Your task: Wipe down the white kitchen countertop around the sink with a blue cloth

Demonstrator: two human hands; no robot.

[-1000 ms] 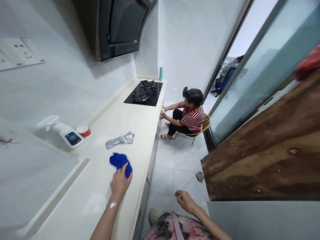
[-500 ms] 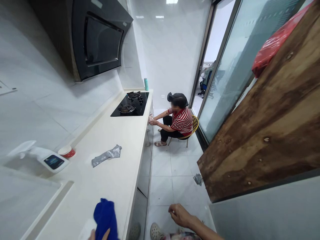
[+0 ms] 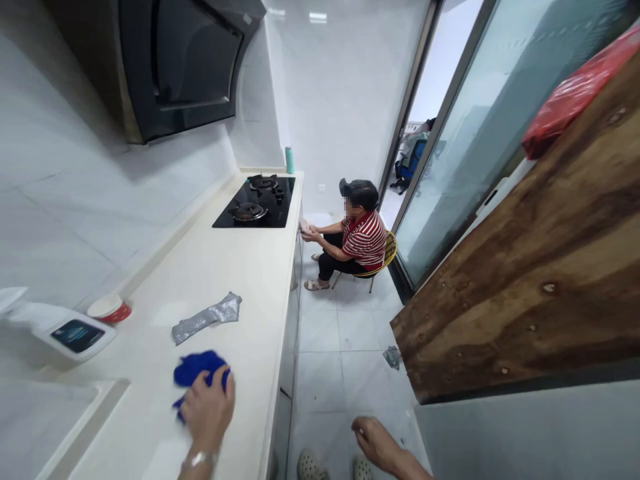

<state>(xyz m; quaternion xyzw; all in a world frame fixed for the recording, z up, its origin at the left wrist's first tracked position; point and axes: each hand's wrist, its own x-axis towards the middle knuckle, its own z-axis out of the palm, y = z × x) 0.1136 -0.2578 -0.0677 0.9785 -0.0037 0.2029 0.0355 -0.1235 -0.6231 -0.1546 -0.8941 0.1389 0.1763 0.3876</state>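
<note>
My left hand (image 3: 207,413) presses a blue cloth (image 3: 196,369) flat onto the cream countertop (image 3: 235,267), fingers spread over the cloth and gripping it. A crumpled grey cloth (image 3: 206,317) lies on the counter just beyond it. My right hand (image 3: 375,441) hangs low over the tiled floor at the bottom edge, fingers loosely curled with nothing visible in them.
A white spray bottle (image 3: 57,327) and a small red-and-white cup (image 3: 109,309) stand at the left by the wall. A black gas hob (image 3: 255,203) lies further along under a black hood (image 3: 180,67). A person in a striped shirt (image 3: 357,240) sits on a yellow chair. A wooden board (image 3: 525,287) leans at the right.
My left hand has pushed the blue cloth forward along the counter, away from the near edge where it was half a second ago. The view has shifted slightly. My right hand stays low.
</note>
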